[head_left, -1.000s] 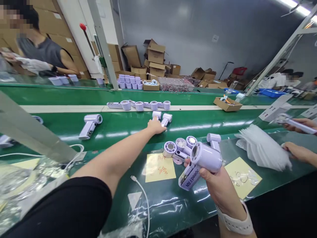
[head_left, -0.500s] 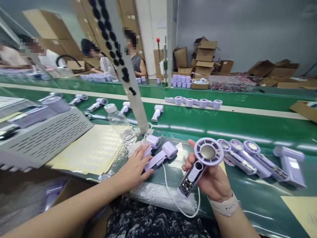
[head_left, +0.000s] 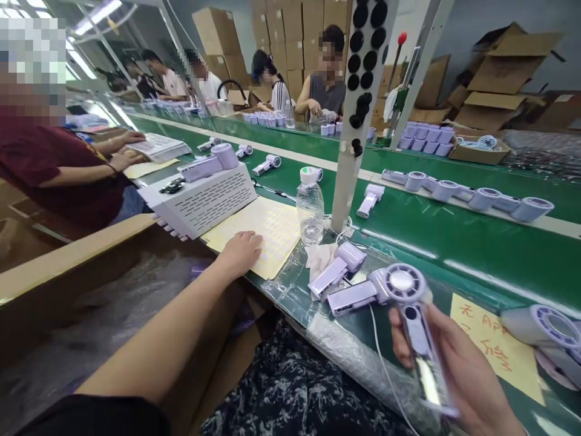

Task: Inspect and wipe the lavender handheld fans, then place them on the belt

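Right hand (head_left: 454, 357) grips the held fan (head_left: 418, 330) by its handle, fingers wrapped round. Fan is above the near edge of the bench (head_left: 284, 297), ring end up and facing the camera, handle slanting down to the right. Dark round spot on the handle just below the ring.

Left hand (head_left: 244, 251) is palm down on the near edge of the label sheet (head_left: 281, 227), fingers together and slightly bent. Can't tell if it pinches the sheet or just rests on it.

Sheet runs up to the grey box (head_left: 211, 206), which has another fan (head_left: 204, 166) lying on top. Bottle (head_left: 310, 209) stands upright at the sheet's right side, near the post (head_left: 361, 115).

Two more fans (head_left: 351, 298) lie side by side on the bench between the hands. Tissue (head_left: 319, 259) sits by the left one. Held fan's ring overlaps the right one in view; contact unclear. White cable (head_left: 384, 354) runs down past bubble wrap (head_left: 338, 342). Yellow note (head_left: 492, 348) with red writing lies right of the held fan, partly behind the right hand.
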A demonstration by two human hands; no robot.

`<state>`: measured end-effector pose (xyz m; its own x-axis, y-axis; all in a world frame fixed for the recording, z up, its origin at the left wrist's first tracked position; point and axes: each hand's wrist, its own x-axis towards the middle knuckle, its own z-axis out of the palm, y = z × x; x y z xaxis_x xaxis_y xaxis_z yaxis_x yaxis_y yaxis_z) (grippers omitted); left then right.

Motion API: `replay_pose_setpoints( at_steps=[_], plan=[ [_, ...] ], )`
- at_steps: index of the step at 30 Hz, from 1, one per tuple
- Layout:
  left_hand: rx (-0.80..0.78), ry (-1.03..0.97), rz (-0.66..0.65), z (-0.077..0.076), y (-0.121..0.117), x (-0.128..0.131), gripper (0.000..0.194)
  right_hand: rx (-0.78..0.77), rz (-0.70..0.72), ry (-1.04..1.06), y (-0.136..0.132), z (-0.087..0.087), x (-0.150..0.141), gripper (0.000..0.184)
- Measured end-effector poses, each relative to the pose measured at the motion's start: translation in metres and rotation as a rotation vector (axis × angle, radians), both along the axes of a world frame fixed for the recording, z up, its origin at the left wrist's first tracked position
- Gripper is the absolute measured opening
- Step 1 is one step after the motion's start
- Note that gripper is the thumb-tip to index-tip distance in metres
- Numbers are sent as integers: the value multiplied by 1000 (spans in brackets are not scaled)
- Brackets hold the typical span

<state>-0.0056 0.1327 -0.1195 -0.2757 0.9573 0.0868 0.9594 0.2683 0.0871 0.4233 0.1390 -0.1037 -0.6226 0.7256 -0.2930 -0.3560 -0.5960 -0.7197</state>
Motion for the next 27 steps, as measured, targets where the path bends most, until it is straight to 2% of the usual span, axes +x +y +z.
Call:
replay_pose_setpoints(
  at_steps=[3, 5, 6, 7, 8, 9, 10, 12, 13, 14, 16, 18, 20, 21, 23, 25, 27],
  plan=[
    [56, -39, -14, 2, 1, 27, 36, 19, -116, 15, -6, 5, -6, 25],
    [126, -192, -96, 9, -4, 61, 39, 70, -172, 24, -11, 5, -14, 20],
    [165, -405, -186, 12, -8, 83, 41, 107, -193, 18, -14, 4, -20, 19],
    [135, -691, -319, 15, -14, 107, 43, 164, -214, 5, -17, 3, -26, 21],
    [39, -969, -467, 16, -20, 133, 51, 241, -229, -29, -20, 2, -32, 27],
    [-126, -1180, -609, 15, -26, 158, 62, 336, -225, -91, -22, 1, -38, 36],
    [-221, -1330, -653, 12, -32, 182, 65, 443, -199, -179, -25, 1, -42, 47],
    [-198, -1649, -481, 1, -39, 217, 58, 670, -93, -411, -27, 5, -42, 69],
    [-159, -1776, -380, -4, -40, 226, 55, 771, -48, -536, -27, 7, -38, 73],
    [-128, -1873, -284, -9, -40, 229, 53, 858, -30, -652, -24, 11, -31, 71],
    [-121, -1968, -168, -14, -38, 220, 51, 1000, -107, -836, -12, 18, -15, 51],
    [-127, -1968, -116, -12, -37, 201, 52, 1116, -244, -948, 8, 27, -6, 29],
    [-38, -1922, -60, -6, -39, 181, 56, 1273, -256, -1038, 33, 35, -15, 23],
    [34, -1889, -26, -2, -41, 173, 56, 1373, -188, -1100, 46, 37, -27, 23],
    [142, -1857, 45, 4, -46, 160, 57, 1568, 41, -1229, 69, 39, -64, 25],
    [150, -1912, 92, 7, -53, 152, 58, 1661, 220, -1264, 85, 35, -107, 22],
    [94, -2015, 109, 8, -62, 147, 58, 1679, 325, -1302, 93, 24, -145, 14]
  ],
)
